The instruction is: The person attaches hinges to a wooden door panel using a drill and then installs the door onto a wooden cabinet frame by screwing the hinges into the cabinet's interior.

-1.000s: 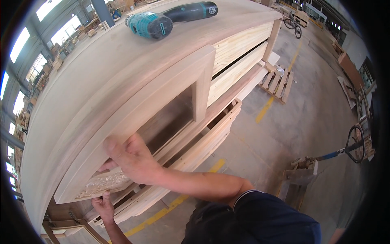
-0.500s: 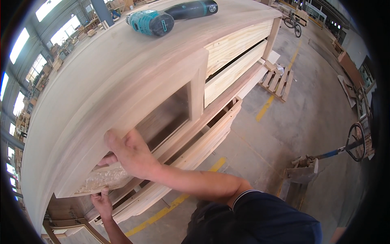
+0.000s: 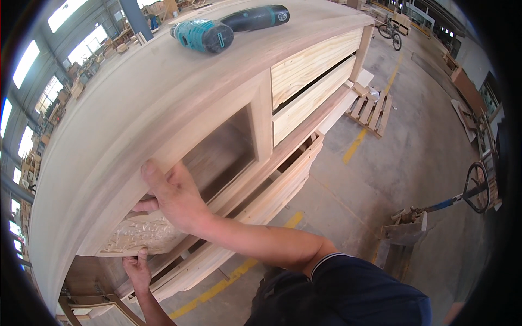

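Observation:
In front of me is a pale wooden cabinet (image 3: 217, 70) with a curved top edge. My right hand (image 3: 176, 195) reaches across to its front, the thumb lying on the wooden frame (image 3: 122, 204) and the other fingers bent round its edge into the opening. Just below that hand is a carved wooden panel (image 3: 144, 234) with a raised pattern. My left hand (image 3: 138, 270) comes up from underneath and pinches the panel's lower edge, thumb on the visible side. The left hand's other fingers are partly hidden.
A teal and black cordless drill (image 3: 204, 36) lies on the cabinet top. Pale drawer fronts (image 3: 315, 70) fill the right section, and metal hinges (image 3: 100, 289) show at lower left. On the floor are a wooden pallet (image 3: 371, 115) and a pallet truck handle (image 3: 451, 204); a bicycle (image 3: 390, 33) stands farther off.
The view has shifted slightly, and the carved panel's lower edge appears a little higher. Both hands keep nearly the same places and the same grip.

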